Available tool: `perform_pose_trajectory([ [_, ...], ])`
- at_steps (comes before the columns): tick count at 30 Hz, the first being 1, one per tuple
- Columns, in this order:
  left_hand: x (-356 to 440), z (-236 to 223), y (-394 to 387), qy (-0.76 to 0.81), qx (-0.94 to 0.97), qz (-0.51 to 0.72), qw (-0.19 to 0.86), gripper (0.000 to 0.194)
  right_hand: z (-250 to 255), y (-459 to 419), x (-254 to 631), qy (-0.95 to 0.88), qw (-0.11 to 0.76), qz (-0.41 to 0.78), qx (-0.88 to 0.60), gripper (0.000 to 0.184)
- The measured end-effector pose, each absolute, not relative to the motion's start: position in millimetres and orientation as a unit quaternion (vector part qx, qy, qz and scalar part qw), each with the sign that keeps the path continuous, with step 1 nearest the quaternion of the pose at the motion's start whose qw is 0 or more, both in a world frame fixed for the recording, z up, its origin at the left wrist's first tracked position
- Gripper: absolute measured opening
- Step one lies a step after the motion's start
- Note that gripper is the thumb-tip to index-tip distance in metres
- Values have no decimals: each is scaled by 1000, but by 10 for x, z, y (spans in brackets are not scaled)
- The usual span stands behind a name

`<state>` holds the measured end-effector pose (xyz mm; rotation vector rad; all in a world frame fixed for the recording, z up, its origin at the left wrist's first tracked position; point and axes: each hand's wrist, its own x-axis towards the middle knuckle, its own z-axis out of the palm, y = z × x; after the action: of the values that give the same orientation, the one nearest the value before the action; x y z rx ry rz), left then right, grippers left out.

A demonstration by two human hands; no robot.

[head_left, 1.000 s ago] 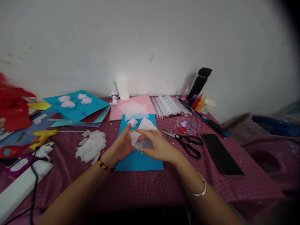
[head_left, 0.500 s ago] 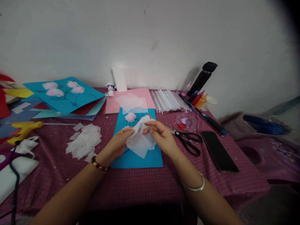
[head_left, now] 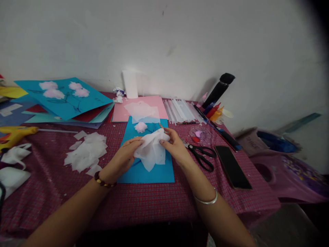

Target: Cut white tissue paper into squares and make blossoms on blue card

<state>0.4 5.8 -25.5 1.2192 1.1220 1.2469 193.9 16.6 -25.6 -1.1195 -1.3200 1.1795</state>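
Between my two hands is a crumpled piece of white tissue paper (head_left: pixel 152 151), held above a blue sheet of card (head_left: pixel 146 176). My left hand (head_left: pixel 127 154) pinches its left edge, and my right hand (head_left: pixel 176 145) grips its upper right part between thumb and fingers. A pale pink paper flower (head_left: pixel 141 127) lies on the blue card just beyond my hands, with dark blue painted lines near it. A thin brown tip sticks up by my right fingers; what it belongs to is hidden. Left of my left hand lies a heap of white tissue squares (head_left: pixel 87 151).
Black-handled scissors (head_left: pixel 202 156) and a phone (head_left: pixel 232 167) lie at right. Behind are pink card (head_left: pixel 118 111), glue sticks (head_left: pixel 180 109), paint bottles (head_left: pixel 216 111) and a palette (head_left: pixel 203 135). At left are a yellow glue gun (head_left: pixel 20 133) and a finished flower card (head_left: pixel 61 103).
My right fingers have moved from lying over the tissue's middle to gripping its upper right edge, and the tissue is more spread. The whole view has shifted slightly.
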Motion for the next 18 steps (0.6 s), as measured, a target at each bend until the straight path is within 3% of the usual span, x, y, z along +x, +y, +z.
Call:
perform_pose_trajectory([
  [4,-11,-117,-33,377,524,425,634,44,-134,113,1937,-534,520,489,-454,27],
  [6,5,-76,-99,337,546,388,661,70,-57,42,1922,-563,517,467,-446,27],
  [8,50,-52,-160,359,572,407,615,85,12,-49,1899,-607,493,438,-443,34],
  [10,105,-26,-196,415,583,454,531,77,59,-130,1881,-649,466,409,-440,43],
  [13,137,45,-184,460,559,486,489,22,79,-179,1880,-665,470,385,-435,48],
  [14,126,71,-168,463,540,493,500,15,74,-175,1885,-658,481,382,-436,48],
  [18,35,115,-92,475,440,556,521,19,56,-142,1912,-640,513,367,-440,44],
])
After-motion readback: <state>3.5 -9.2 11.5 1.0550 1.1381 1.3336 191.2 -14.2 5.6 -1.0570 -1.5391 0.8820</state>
